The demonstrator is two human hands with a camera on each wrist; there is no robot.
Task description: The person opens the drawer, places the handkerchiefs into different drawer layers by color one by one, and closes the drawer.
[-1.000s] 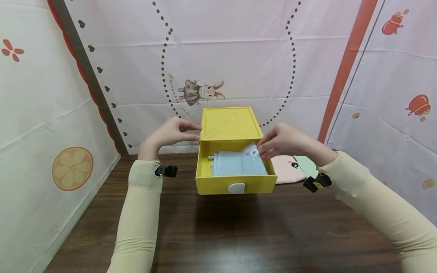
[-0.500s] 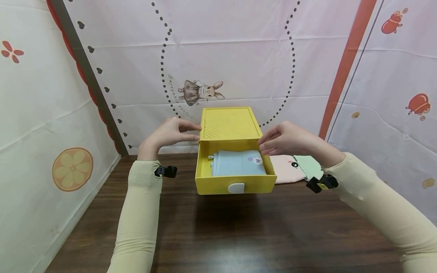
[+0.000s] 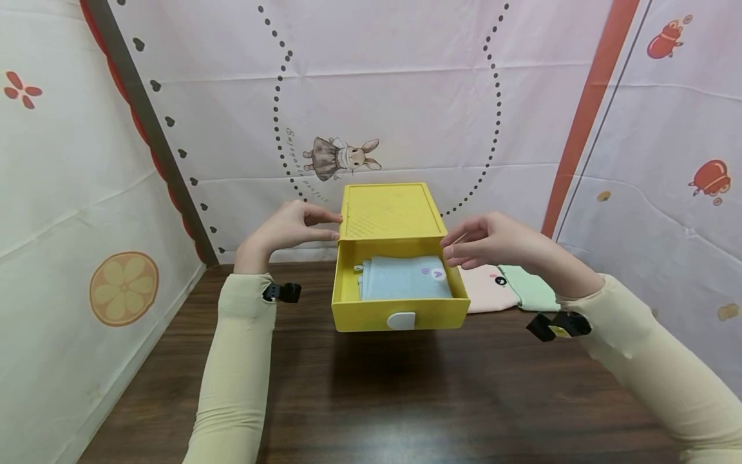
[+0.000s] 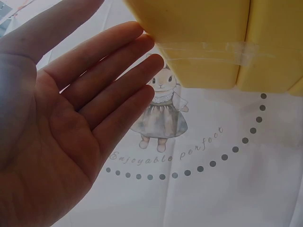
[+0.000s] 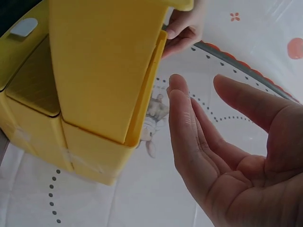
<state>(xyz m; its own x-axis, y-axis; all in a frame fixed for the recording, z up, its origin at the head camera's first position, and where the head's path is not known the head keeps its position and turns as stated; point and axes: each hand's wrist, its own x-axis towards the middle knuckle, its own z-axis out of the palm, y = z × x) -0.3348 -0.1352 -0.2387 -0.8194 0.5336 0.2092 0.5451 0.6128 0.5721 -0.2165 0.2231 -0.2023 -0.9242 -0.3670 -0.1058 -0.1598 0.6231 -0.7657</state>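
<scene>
"How do the fingers stand?"

"The right hand [image 3: 489, 240] is empty, its fingers gently bent and the thumb parted from them, just beside the right rim of the drawer [image 3: 359, 318]. The left hand [image 3: 284, 229] has nearly straight fingers, with tips at the cabinet [image 3: 395, 209], behind the drawer's left edge. That wrist view is dim, so I'd say touching, but not swear to it."

"And the towel [image 3: 400, 280]?"

"Folded flat inside the drawer, its little loop towards the left wall."

"Further out?"

"A white handle [image 3: 401, 320] on the drawer's front; a pink cloth [image 3: 487, 291] and a green cloth [image 3: 534, 289] to its right, on the table [image 3: 371, 403]."

"Which step is this?"

"Settling the towel, I'd judge, and nearly finished."

"What does the next move call for?"

"If the drawer is to close, right fingers clear of its rim, a straight push, and a steadied cabinet."
</scene>
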